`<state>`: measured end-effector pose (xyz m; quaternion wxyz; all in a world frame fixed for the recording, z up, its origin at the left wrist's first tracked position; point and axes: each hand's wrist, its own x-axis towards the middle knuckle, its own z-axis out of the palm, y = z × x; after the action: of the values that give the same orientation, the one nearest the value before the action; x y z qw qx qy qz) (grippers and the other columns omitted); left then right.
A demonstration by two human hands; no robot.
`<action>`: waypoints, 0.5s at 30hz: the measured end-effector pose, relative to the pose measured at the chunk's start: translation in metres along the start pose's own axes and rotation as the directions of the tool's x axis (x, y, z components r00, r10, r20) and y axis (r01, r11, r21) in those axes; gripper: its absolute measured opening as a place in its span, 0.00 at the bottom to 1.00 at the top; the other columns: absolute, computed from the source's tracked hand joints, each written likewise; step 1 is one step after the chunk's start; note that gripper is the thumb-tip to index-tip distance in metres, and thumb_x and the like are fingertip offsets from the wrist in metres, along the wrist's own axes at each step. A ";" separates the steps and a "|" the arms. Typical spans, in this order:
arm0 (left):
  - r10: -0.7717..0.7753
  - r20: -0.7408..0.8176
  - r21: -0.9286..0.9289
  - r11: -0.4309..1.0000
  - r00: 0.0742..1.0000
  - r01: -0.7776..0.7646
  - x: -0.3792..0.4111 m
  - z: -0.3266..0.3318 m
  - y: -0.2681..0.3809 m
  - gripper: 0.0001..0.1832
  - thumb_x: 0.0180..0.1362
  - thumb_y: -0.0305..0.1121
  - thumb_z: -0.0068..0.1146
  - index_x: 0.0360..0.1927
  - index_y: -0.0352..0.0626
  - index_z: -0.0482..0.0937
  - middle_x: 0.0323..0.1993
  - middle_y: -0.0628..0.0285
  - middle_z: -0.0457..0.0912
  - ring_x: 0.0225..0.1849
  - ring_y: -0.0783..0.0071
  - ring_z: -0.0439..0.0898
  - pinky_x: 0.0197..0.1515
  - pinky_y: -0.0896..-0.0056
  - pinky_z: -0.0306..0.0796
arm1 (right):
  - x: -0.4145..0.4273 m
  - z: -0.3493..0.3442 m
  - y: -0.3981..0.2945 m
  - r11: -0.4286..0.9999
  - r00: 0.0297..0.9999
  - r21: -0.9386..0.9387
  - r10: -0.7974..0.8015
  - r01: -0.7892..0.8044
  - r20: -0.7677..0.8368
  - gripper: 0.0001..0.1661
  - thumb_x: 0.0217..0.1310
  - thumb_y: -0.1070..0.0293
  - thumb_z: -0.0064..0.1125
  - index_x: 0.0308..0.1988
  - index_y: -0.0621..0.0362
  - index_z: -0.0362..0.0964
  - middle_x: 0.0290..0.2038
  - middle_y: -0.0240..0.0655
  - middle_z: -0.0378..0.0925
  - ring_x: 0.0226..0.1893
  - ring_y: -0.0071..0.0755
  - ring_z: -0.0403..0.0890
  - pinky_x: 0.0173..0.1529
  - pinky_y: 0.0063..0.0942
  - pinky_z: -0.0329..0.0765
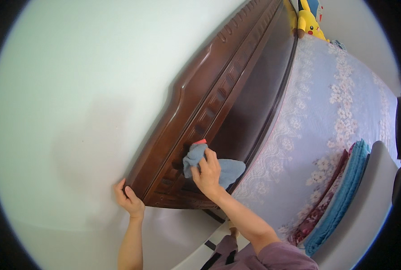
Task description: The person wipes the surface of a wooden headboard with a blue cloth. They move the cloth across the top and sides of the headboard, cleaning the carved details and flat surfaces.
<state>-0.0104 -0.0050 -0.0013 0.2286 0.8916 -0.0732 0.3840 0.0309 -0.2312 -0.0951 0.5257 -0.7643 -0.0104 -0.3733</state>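
Observation:
My right hand (207, 172) grips a blue-grey cloth (230, 169) and presses it against the carved dark brown wooden headboard (187, 108). A small red tag or edge (200, 141) shows at the top of the cloth. Part of the cloth hangs out beneath my palm, over the dark lower panel (254, 98). My left hand (129, 199) is curled around the headboard's near top corner, thumb on the front side. Some of its fingers are hidden behind the wood.
A pale wall (68, 84) stands behind the headboard. The mattress has a lavender floral sheet (308, 128). Folded blankets (338, 202), turquoise and maroon, lie on it beside a grey curved board (365, 202). A yellow plush toy (310, 23) sits at the far end.

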 end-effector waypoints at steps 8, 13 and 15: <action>-0.068 -0.024 0.025 0.997 0.997 0.069 -0.001 0.003 0.007 0.13 0.64 0.30 0.44 0.44 0.30 0.74 0.39 0.54 0.75 0.42 0.61 0.74 0.47 0.64 0.68 | -0.004 -0.002 0.016 0.978 0.986 -0.168 -0.100 0.122 0.135 0.18 0.35 0.74 0.67 0.34 0.61 0.73 0.47 0.45 0.69 0.41 0.47 0.71 0.40 0.38 0.69; -0.006 -0.021 0.044 0.999 1.000 0.007 -0.002 0.001 0.000 0.13 0.64 0.30 0.44 0.44 0.31 0.74 0.38 0.53 0.75 0.40 0.60 0.74 0.46 0.64 0.68 | 0.010 -0.007 0.002 0.990 0.993 -0.114 -0.074 0.085 0.093 0.20 0.36 0.75 0.66 0.37 0.61 0.74 0.46 0.44 0.69 0.41 0.46 0.71 0.40 0.37 0.69; -0.014 -0.033 0.046 0.999 0.999 0.016 0.000 0.001 0.003 0.13 0.64 0.30 0.44 0.44 0.31 0.74 0.38 0.54 0.75 0.40 0.59 0.74 0.45 0.63 0.68 | 0.016 -0.001 -0.007 0.992 0.990 -0.054 -0.110 0.115 0.088 0.20 0.36 0.75 0.66 0.37 0.61 0.74 0.46 0.44 0.69 0.41 0.46 0.71 0.40 0.37 0.68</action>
<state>-0.0108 -0.0081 -0.0007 0.2122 0.8908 -0.0539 0.3981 0.0388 -0.2344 -0.0800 0.4800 -0.7930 -0.0646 -0.3696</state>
